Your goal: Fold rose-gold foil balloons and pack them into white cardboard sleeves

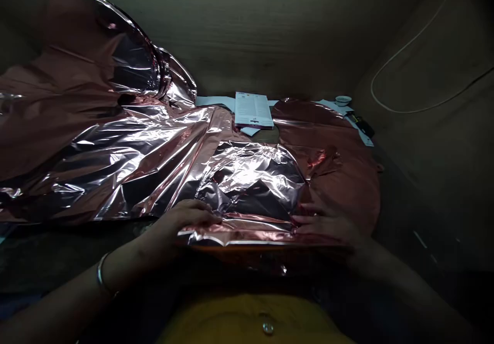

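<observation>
A large rose-gold foil balloon (pixel 173 148), apparently flat and uninflated, stretches across the table. Its shiny near edge has creases running crosswise. My left hand (pixel 189 218) lies on this edge with its fingers stretched over the foil. On the right, my right hand (pixel 326 226) rests on the foil too, fingers extended and slightly apart. Between my hands is a crinkled, bright silvery-pink area of foil (pixel 254 179). The thumbs and the undersides of both hands are hard to see in the dim light.
A white printed card packet (pixel 253 110) lies beyond the foil against the wall. More foil bulges up at the left (pixel 127 50). At the back right are a small patterned bowl (pixel 343 100), white paper and a dark object (pixel 365 126). A cable (pixel 389 108) hangs along the right wall.
</observation>
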The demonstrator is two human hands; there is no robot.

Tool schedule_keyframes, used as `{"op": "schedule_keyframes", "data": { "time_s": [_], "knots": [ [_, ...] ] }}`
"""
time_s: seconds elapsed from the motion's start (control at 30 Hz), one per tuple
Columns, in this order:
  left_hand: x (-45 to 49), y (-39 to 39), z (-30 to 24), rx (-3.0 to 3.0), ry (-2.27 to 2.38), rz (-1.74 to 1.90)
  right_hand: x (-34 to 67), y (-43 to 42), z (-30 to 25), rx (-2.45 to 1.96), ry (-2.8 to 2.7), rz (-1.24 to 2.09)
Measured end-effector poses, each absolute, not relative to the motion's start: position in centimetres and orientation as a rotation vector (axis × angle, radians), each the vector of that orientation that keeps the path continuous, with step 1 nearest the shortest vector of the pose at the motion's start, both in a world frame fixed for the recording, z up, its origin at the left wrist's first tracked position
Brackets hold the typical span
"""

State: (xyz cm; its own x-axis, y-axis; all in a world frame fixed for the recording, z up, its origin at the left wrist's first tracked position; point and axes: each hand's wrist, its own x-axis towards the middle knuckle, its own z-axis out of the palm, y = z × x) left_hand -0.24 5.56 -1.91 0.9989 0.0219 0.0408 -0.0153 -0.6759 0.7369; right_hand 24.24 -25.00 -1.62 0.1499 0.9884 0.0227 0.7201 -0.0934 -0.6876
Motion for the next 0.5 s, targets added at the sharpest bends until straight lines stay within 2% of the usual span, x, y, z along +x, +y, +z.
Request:
{"op": "schedule_keyframes", "data": {
  "time_s": [0.23, 0.37, 0.5],
  "knots": [
    [1.5, 3.9, -0.8, 2.148, 0.618, 0.056, 24.1, -23.2, -0.7, -1.908, -0.676, 1.058],
    [2.7, 3.6, 0.2, 2.240, 0.867, 0.025, 24.6, -21.5, -1.5, -1.887, -0.490, 1.027],
    [3.0, 3.9, 0.0, 2.358, 0.900, -0.047, 25.2, -20.3, -2.2, -2.029, -0.480, 0.946]
  ]
}}
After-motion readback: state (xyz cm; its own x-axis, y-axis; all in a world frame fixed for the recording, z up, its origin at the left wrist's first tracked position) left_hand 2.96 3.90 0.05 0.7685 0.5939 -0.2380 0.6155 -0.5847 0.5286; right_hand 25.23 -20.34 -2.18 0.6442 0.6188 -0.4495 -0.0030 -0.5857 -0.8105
